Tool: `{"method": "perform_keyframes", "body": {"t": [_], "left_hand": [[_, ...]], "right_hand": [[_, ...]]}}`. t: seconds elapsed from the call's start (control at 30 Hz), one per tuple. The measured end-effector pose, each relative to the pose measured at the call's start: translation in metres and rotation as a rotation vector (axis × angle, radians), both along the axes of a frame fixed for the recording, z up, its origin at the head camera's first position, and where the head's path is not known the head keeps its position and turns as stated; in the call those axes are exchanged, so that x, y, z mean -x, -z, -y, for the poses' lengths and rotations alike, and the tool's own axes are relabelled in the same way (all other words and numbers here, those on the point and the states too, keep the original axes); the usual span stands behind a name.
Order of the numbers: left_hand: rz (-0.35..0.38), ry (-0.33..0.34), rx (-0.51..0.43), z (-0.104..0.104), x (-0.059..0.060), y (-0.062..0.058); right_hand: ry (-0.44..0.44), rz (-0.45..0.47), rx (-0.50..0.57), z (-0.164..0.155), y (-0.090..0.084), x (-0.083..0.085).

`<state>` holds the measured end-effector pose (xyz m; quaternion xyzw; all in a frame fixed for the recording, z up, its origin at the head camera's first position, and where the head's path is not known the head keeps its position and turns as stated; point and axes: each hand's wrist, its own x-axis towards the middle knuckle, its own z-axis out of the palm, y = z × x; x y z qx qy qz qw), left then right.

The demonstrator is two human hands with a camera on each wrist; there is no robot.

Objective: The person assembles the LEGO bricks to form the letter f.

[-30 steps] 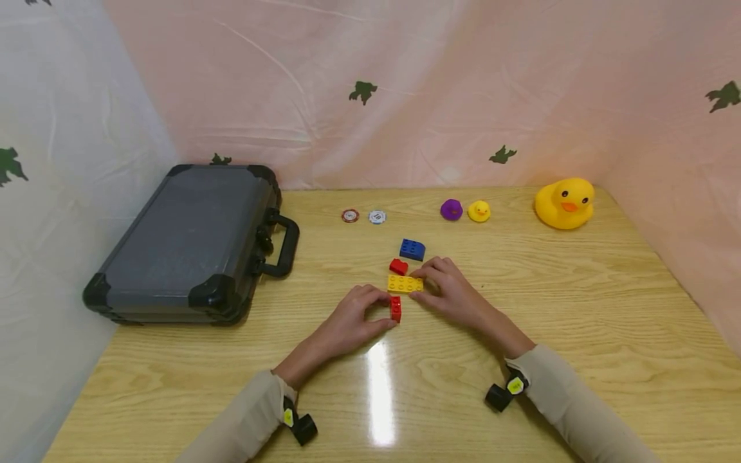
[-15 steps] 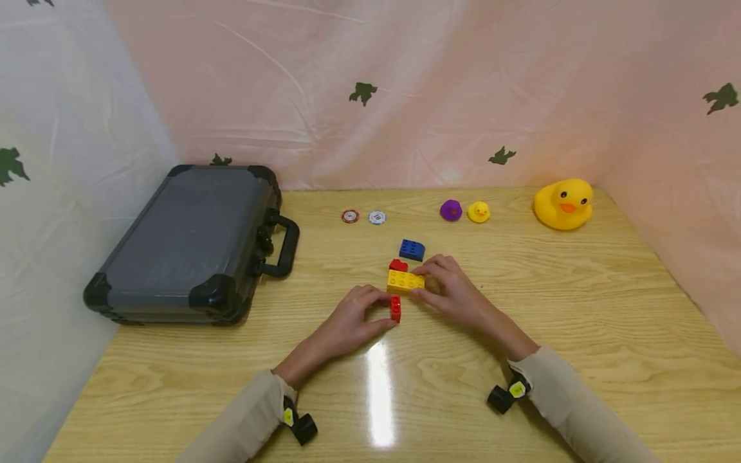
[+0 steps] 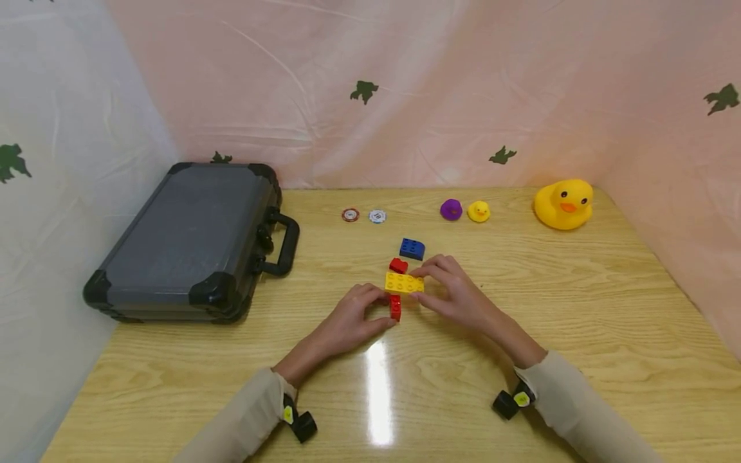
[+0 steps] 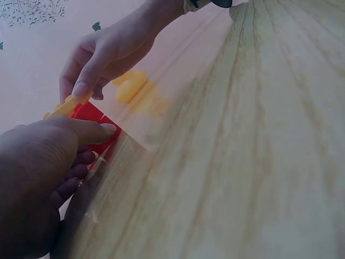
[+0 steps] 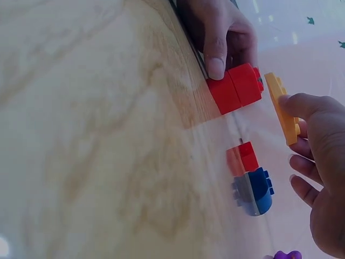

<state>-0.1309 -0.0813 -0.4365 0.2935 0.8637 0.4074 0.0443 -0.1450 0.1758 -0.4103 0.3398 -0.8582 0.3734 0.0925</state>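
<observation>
My left hand (image 3: pixel 354 320) holds a stack of two red toy bricks (image 5: pixel 235 89) upright on the wooden table, thumb on the near side and fingers on the far side. My right hand (image 3: pixel 457 296) pinches a flat yellow toy brick (image 3: pixel 401 283) by its right end, thumb and fingers on opposite edges. In the right wrist view the yellow brick (image 5: pixel 283 108) is raised off the table, level with the studs of the red stack and slightly apart from them. Just beyond it lie a small red brick (image 3: pixel 398 265) and a blue brick (image 3: pixel 412 249) with a rounded end.
A grey hard case (image 3: pixel 185 238) with black corners and handle lies at the left. Along the back are a red chip (image 3: pixel 350 215), a white chip (image 3: pixel 377 216), a purple duck (image 3: pixel 451 209), a small yellow duck (image 3: pixel 478 211) and a big yellow duck (image 3: pixel 563 204).
The right hand has lifted the yellow brick from low by the table and shifted it slightly left, towards the red stack. The left hand and the red stack stay in place.
</observation>
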Motion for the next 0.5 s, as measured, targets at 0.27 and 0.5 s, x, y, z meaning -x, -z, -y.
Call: {"method": "perform_keyframes", "body": {"t": [0.27, 0.5], "left_hand": [[0.028, -0.003, 0.018, 0.0006, -0.0004, -0.0013], [0.020, -0.001, 0.021, 0.0002, -0.0005, -0.0018]], "right_hand": [[-0.037, -0.070, 0.004, 0.0009, -0.0020, -0.0059], [-0.050, -0.083, 0.000, 0.0012, -0.0012, -0.0087]]}}
